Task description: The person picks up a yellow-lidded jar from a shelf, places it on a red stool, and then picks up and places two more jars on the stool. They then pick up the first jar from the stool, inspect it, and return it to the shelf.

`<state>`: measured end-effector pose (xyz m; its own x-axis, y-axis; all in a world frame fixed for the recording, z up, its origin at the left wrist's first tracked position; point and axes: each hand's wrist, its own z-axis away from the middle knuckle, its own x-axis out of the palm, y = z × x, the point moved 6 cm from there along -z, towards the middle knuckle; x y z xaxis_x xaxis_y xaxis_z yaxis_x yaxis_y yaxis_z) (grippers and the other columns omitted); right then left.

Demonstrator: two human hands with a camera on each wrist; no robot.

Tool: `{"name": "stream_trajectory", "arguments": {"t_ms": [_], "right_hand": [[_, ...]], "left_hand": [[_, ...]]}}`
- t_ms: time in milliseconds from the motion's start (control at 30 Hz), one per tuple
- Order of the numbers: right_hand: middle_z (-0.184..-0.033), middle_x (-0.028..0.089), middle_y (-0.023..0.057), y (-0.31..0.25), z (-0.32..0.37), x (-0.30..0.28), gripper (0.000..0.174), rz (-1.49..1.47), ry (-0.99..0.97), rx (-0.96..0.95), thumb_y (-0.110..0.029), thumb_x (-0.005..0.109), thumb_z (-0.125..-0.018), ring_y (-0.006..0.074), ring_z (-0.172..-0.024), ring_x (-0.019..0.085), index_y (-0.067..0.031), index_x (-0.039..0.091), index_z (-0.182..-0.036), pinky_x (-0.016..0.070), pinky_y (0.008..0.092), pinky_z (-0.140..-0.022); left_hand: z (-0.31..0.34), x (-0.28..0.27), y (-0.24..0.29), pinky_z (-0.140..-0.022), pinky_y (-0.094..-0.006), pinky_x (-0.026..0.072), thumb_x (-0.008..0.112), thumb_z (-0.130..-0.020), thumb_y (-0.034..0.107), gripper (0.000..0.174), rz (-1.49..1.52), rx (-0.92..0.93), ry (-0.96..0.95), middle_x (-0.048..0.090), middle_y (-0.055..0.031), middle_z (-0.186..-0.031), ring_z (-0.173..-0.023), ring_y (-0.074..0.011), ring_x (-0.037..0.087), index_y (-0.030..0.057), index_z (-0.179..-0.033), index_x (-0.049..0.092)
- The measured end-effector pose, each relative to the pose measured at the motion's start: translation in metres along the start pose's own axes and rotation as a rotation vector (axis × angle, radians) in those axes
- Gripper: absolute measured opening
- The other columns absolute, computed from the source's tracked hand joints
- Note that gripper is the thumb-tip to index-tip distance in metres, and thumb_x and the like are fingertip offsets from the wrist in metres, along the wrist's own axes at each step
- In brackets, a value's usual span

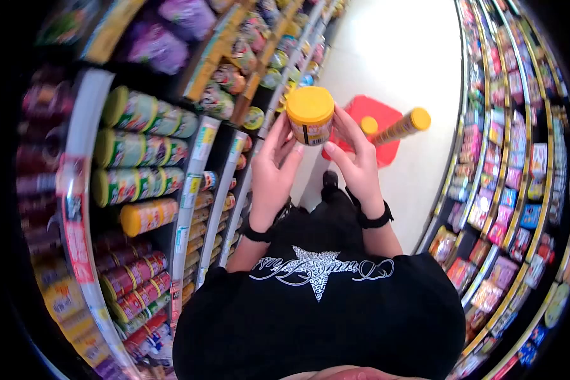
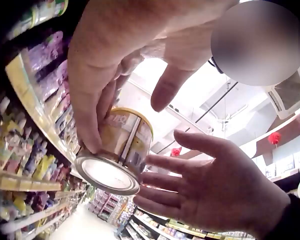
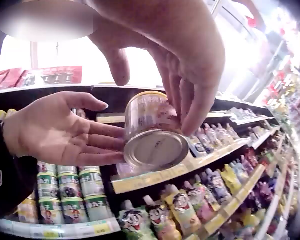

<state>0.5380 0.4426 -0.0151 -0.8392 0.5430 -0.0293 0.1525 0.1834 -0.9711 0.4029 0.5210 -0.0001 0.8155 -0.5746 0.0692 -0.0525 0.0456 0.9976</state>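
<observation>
A short can with a yellow lid (image 1: 310,106) is held up at the shelf front between both hands. Its bare metal base (image 2: 107,175) faces down in the left wrist view. Straight fingers of my left hand (image 1: 276,166) press one side of the can, with the thumb apart from it in the wrist views. On the opposite side my right hand (image 1: 360,166) presses with extended fingers, its thumb also standing off. A printed label with a barcode (image 1: 314,137) faces me in the head view.
A red basket (image 1: 389,152) is on the pale floor beyond my hands, with a tall yellow-capped canister (image 1: 399,126) and another yellow lid (image 1: 369,125) there. Shelves hold green-labelled cans (image 1: 147,149) on the left and many packets (image 1: 487,209) on the right.
</observation>
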Motion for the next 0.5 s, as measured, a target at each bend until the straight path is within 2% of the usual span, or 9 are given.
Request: {"name": "stream_trajectory", "arguments": {"t_ms": [133,233,300,400,500], "right_hand": [[-0.129,0.055,0.0197,0.047,0.002,-0.045,0.065,0.088,0.087,0.158,-0.024,0.069,-0.083,0.0273,-0.119,0.055,-0.0020,0.042,-0.139,0.0431,0.0375,-0.099],[-0.128,0.055,0.0200,0.090,0.006,-0.073,0.066,0.153,0.106,0.276,-0.025,0.069,-0.083,0.0275,-0.120,0.054,-0.0011,0.042,-0.138,0.0424,0.0372,-0.099],[-0.128,0.055,0.0202,0.124,0.010,-0.089,0.067,0.157,0.106,0.343,-0.026,0.070,-0.083,0.0274,-0.120,0.053,-0.0006,0.041,-0.137,0.0416,0.0374,-0.099],[-0.129,0.052,0.0195,0.176,0.018,-0.107,0.066,0.060,0.107,0.461,-0.025,0.070,-0.083,0.0270,-0.123,0.050,-0.0007,0.037,-0.135,0.0388,0.0377,-0.102],[-0.133,0.048,0.0181,0.235,0.029,-0.123,0.063,-0.127,0.147,0.568,-0.023,0.069,-0.084,0.0261,-0.128,0.043,-0.0001,0.036,-0.133,0.0357,0.0377,-0.104]], "left_hand": [[-0.038,0.036,-0.064,-0.110,-0.0359,0.0326,0.051,-0.089,-0.004,0.056,0.101,-0.210,-0.146,0.042,-0.0209,-0.141,-0.133,-0.0264,0.040,-0.0077,-0.141,0.032],[-0.057,0.066,-0.109,-0.107,-0.0346,0.0356,0.052,-0.090,0.002,0.056,0.132,-0.390,-0.179,0.043,-0.0212,-0.140,-0.131,-0.0263,0.043,-0.0076,-0.141,0.032],[-0.066,0.080,-0.153,-0.104,-0.0344,0.0393,0.055,-0.090,0.008,0.055,0.136,-0.523,-0.192,0.047,-0.0182,-0.137,-0.126,-0.0233,0.047,-0.0050,-0.139,0.034],[-0.074,0.100,-0.202,-0.103,-0.0358,0.0411,0.058,-0.090,0.013,0.050,0.159,-0.669,-0.224,0.047,-0.0135,-0.134,-0.122,-0.0207,0.049,-0.0019,-0.134,0.038],[-0.085,0.117,-0.245,-0.104,-0.0363,0.0399,0.057,-0.090,0.013,0.051,0.211,-0.754,-0.227,0.047,-0.0133,-0.133,-0.123,-0.0207,0.048,-0.0028,-0.134,0.037]]}}
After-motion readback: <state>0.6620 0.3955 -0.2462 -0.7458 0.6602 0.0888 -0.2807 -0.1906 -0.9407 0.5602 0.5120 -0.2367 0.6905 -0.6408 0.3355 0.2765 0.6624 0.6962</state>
